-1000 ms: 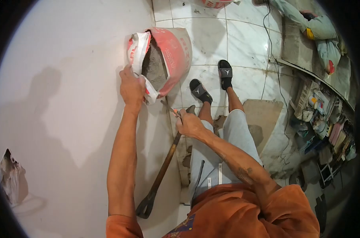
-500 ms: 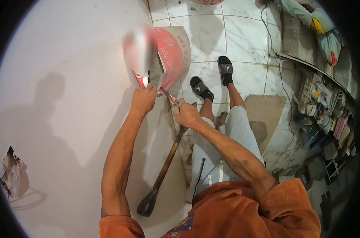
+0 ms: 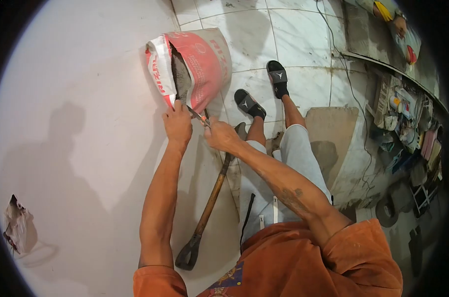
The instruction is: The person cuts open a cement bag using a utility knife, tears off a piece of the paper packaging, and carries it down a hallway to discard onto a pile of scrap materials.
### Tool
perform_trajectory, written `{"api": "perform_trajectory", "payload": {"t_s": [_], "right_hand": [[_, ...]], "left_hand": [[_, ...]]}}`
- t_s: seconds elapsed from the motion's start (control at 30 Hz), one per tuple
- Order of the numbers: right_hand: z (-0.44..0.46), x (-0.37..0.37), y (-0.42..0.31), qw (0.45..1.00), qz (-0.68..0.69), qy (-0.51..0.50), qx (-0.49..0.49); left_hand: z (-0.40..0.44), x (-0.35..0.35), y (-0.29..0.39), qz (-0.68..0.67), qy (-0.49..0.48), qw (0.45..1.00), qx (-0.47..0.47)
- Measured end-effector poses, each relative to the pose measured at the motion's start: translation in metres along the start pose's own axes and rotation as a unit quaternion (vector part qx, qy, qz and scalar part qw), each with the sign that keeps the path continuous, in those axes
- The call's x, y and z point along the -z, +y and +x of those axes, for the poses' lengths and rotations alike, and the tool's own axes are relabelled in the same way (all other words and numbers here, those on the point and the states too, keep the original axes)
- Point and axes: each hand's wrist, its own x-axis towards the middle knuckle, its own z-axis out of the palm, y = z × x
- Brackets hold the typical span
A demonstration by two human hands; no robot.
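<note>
A red and white paper cement bag (image 3: 209, 62) stands against the wall with a long slit in its top, and grey powder (image 3: 181, 76) shows inside. My left hand (image 3: 178, 123) pinches the near corner of the slit's white edge. In my right hand (image 3: 222, 134) is a knife (image 3: 196, 115) with a narrow blade and some orange at the handle. Its blade meets the bag's near corner, close to my left fingers. Whether the blade is through the paper I cannot tell. Below my hands a shovel (image 3: 210, 200) with a wooden shaft leans along the wall.
My sandalled feet (image 3: 251, 104) stand on white tiles (image 3: 244, 44) right of the bag. A flat board (image 3: 328, 123) lies beside my leg, and a cable (image 3: 350, 94) crosses the floor. Clutter (image 3: 402, 119) fills the right side. Another person's hand (image 3: 400, 25) shows at top right.
The bag's white flap was blurred and now shows sharply, with the slit wider to view. My right hand and the knife have come left, closer to my left hand, which still grips the edge.
</note>
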Motion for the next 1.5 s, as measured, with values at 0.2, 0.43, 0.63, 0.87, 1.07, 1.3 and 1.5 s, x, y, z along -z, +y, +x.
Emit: {"api": "perform_trajectory", "payload": {"t_s": [0.2,0.43,0.63,0.87,1.07,1.3,1.5], "right_hand": [[0.007,-0.014,0.003,0.999,-0.024,-0.003,0.034],[0.026,-0.022,-0.007,0.998,-0.011,0.012,0.058],[0.005,-0.049,0.013,0.998,0.007,0.006,0.059],[-0.069,-0.090,0.052,0.998,0.028,-0.031,-0.049],[-0.020,-0.048,0.007,1.000,0.007,0.029,-0.004],[0.013,-0.064,0.009,0.998,0.000,0.041,0.042],[0.004,-0.078,0.010,1.000,0.005,0.002,-0.002]], "left_hand": [[-0.004,0.000,-0.015,-0.063,0.016,0.998,-0.026],[-0.005,0.004,-0.018,-0.077,0.024,0.995,-0.056],[-0.010,0.008,-0.023,-0.060,0.019,0.996,-0.066],[-0.042,0.008,-0.059,-0.008,-0.010,0.998,-0.056],[-0.048,-0.001,-0.030,-0.059,-0.044,0.997,0.010],[-0.046,-0.015,-0.026,-0.048,-0.001,0.998,-0.036],[-0.050,-0.018,-0.026,-0.074,0.014,0.995,-0.067]]}}
